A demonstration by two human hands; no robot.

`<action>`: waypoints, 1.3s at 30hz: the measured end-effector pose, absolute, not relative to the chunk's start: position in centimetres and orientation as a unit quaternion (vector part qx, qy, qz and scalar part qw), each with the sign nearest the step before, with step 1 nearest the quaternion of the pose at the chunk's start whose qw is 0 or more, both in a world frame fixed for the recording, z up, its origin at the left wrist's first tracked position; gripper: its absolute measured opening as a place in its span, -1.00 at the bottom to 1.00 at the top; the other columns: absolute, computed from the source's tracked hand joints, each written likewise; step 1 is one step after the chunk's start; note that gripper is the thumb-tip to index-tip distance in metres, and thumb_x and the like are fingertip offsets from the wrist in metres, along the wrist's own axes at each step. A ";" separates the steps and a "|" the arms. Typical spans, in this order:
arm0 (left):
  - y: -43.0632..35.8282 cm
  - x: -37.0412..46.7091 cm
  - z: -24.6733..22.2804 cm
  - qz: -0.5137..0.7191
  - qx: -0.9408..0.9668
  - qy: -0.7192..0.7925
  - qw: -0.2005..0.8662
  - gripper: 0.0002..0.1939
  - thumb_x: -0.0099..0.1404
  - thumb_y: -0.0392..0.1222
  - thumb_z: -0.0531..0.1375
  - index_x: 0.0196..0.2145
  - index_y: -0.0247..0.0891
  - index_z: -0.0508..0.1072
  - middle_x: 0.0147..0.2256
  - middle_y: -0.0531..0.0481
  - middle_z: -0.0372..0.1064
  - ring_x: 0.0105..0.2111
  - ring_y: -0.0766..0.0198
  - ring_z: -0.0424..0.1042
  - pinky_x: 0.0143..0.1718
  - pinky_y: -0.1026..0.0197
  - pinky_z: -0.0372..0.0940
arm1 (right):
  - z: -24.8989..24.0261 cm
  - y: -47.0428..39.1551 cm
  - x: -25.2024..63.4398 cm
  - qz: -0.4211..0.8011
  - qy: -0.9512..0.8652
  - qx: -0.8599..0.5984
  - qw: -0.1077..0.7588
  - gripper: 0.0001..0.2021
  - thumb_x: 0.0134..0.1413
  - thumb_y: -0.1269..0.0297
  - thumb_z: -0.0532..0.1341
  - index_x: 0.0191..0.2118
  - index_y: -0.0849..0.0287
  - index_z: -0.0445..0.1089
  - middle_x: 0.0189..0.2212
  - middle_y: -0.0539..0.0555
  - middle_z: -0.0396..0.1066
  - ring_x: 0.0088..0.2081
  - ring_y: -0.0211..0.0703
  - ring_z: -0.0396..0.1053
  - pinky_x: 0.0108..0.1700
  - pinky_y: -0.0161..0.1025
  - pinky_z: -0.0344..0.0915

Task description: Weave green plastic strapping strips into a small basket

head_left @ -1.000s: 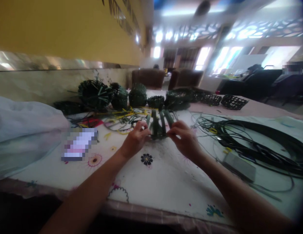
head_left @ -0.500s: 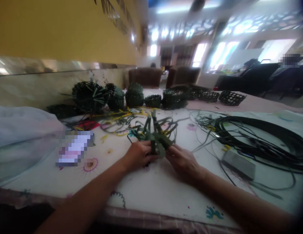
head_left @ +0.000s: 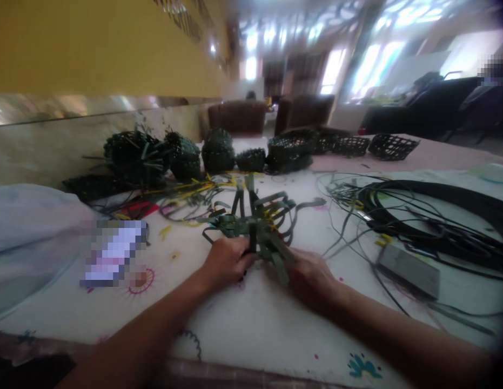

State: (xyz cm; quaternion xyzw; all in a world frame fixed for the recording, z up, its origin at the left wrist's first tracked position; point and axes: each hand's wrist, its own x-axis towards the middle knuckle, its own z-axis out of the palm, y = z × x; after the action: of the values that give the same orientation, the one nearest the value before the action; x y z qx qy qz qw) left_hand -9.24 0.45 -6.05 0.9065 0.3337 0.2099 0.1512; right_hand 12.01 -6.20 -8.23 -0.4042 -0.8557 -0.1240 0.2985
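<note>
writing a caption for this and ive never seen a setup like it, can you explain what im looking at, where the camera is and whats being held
There is no machine here: the grip is a person's own bare left hand and right hand. The picture comes from a camera worn on that person's head, looking forward and down. Both hands hold flat green strips that cross one another. Underneath is a flower-patterned tablecloth. Along the back sits a row of dark woven baskets; on the right lie a coil of dark strips and a grey block. The pixelated item on the left is too obscured to name.
</note>
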 end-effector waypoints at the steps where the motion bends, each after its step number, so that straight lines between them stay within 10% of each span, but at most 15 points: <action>1: 0.6 -9.2 -6.0 0.208 0.905 0.337 0.154 -0.88 0.27 -0.19 0.17 -0.37 -0.27 0.46 -0.37 -0.05 0.49 -0.35 0.16 0.46 -0.36 0.23 0.22 | -8.2 -6.2 12.0 -0.129 -0.855 -0.404 0.299 -0.76 0.15 0.52 -0.01 -0.33 0.17 0.38 -0.50 0.02 0.38 -0.56 -0.28 0.23 -0.58 -0.33 0.10; 39: 0.0 -9.0 -5.3 0.331 0.797 0.316 0.394 -0.84 0.23 -0.15 0.24 -0.30 -0.28 0.57 -0.31 -0.02 0.55 -0.27 0.20 0.50 -0.19 0.20 0.35 | -7.1 -6.2 11.0 -0.215 -0.860 -0.402 0.228 -0.73 0.20 0.53 -0.02 -0.23 0.24 0.43 -0.47 0.04 0.44 -0.60 -0.28 0.16 -0.56 -0.20 -0.11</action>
State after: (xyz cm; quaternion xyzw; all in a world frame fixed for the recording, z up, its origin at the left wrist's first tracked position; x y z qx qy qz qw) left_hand -8.99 -0.03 -5.27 0.7972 0.3158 0.3312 0.3938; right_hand 10.97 -6.17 -7.07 -0.4022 -0.8602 -0.2152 0.2279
